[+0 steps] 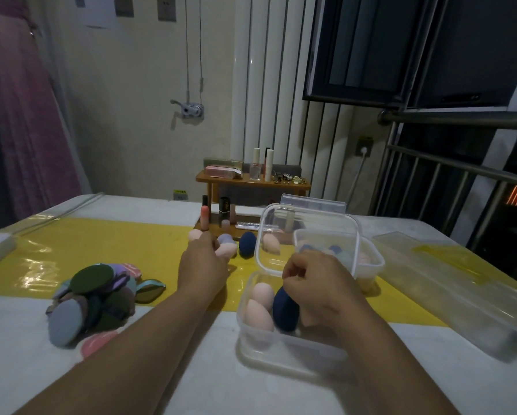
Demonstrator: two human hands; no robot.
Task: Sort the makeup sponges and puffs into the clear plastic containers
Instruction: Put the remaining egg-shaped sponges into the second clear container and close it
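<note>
While your right hand (314,286) pinches the navy sponge (285,313) inside the near container (281,356) and your left hand (203,265), grip unclear, covers the pink sponges (225,250), a hasty release may bounce it out.

This is a lived-in room of a home, one corner turned into a dressing table. A small wooden shelf (252,181) carries nail polish bottles (255,164) and lipsticks. Makeup sponges (247,244) lie loose just in front of it on a plastic-covered table (101,244). Left of the shelf hangs a pink curtain (20,115). Above it a hand crank (191,109) with cords sits on the wall. To its right are a wall socket (364,147) and a barred window (449,181).
</note>
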